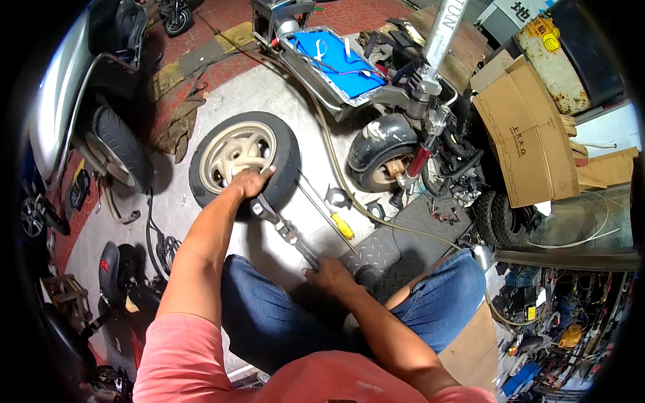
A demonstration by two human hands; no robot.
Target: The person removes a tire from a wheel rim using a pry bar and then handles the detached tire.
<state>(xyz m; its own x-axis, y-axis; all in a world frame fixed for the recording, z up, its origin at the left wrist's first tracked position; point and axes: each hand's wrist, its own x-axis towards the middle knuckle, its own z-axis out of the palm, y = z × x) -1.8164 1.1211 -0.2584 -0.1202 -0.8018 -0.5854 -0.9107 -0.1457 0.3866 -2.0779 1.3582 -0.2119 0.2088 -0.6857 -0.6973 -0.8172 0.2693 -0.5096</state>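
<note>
Two hands share one long tool: the left hand (252, 181) presses flat, fingers spread, on the wheel (243, 158) lying on the floor, while the lever (285, 232) slants from the tyre's near edge rightward to the right hand (329, 274), closed around its handle.

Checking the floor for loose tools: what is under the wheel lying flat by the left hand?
Under the wheel only grey concrete floor shows around its tyre. The left hand rests on its rim, and a long metal tool reaches its edge. Whatever lies directly beneath is covered.
</note>
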